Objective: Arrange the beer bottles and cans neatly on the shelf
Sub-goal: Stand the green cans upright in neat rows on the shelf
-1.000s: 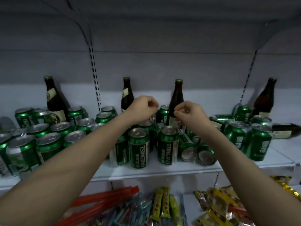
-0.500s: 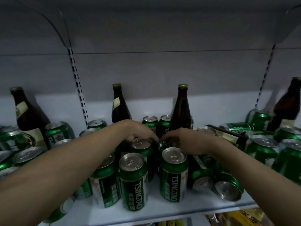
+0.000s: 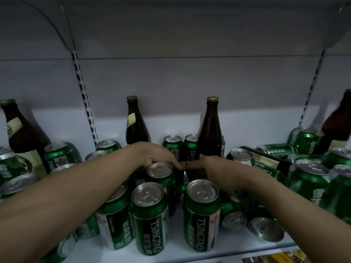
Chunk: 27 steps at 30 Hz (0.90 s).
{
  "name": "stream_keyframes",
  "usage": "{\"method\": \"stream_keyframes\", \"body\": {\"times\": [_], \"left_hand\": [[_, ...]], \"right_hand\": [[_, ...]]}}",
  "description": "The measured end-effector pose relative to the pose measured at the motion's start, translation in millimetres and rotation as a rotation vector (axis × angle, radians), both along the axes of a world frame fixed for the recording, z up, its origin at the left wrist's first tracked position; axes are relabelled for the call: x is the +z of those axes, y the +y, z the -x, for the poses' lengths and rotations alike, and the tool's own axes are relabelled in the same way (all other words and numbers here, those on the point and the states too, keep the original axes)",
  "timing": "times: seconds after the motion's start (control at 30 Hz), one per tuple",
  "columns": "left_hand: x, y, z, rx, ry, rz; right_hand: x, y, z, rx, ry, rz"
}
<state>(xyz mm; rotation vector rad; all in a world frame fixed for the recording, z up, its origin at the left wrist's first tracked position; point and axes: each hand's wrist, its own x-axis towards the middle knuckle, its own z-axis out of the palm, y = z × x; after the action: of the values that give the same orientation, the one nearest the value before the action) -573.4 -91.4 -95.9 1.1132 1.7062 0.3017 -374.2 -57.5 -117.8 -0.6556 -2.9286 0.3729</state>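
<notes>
Green Tsingtao cans crowd the white shelf (image 3: 237, 249). Two stand upright in front (image 3: 150, 219) (image 3: 201, 215), and two lie on their sides at front right (image 3: 234, 219) (image 3: 266, 229). Brown bottles stand at the back (image 3: 135, 128) (image 3: 210, 133). My left hand (image 3: 157, 156) reaches over an upright can (image 3: 161, 171). My right hand (image 3: 214, 168) comes in from the right in front of the taller bottle. Their fingertips meet above a mostly hidden green can (image 3: 182, 186). The hands hide whether either grips it.
More upright cans and a brown bottle (image 3: 19, 133) fill the left side. At right a bottle (image 3: 266, 158) lies across cans, and another bottle (image 3: 340, 130) stands behind. The upper shelf (image 3: 171, 25) hangs overhead. Snack packets (image 3: 275, 259) show below the shelf edge.
Both hands dropped from chest height in front of the bottles down among the middle cans. The view moved closer to the shelf.
</notes>
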Motion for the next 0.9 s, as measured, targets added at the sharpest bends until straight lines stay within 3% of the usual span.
{"method": "stream_keyframes", "body": {"times": [0.2,0.47,0.57,0.67,0.8,0.9], "left_hand": [[7,-3,0,0.067,-0.056,-0.038],[27,-10,-6,0.149,-0.239,-0.129],[40,-17,-6,0.146,-0.286,-0.173],[59,-29,-6,0.176,-0.220,-0.245],[84,-48,-3,0.249,-0.274,-0.380],[91,-65,0,0.071,-0.170,-0.536]], "right_hand": [[5,0,-7,0.003,0.113,0.104],[22,-14,-10,-0.016,0.263,0.062],[29,-21,-3,-0.039,0.423,0.113],[41,-28,7,-0.028,0.574,0.137],[62,-40,13,-0.133,0.798,0.358],[81,-56,13,-0.201,1.025,0.598]]}}
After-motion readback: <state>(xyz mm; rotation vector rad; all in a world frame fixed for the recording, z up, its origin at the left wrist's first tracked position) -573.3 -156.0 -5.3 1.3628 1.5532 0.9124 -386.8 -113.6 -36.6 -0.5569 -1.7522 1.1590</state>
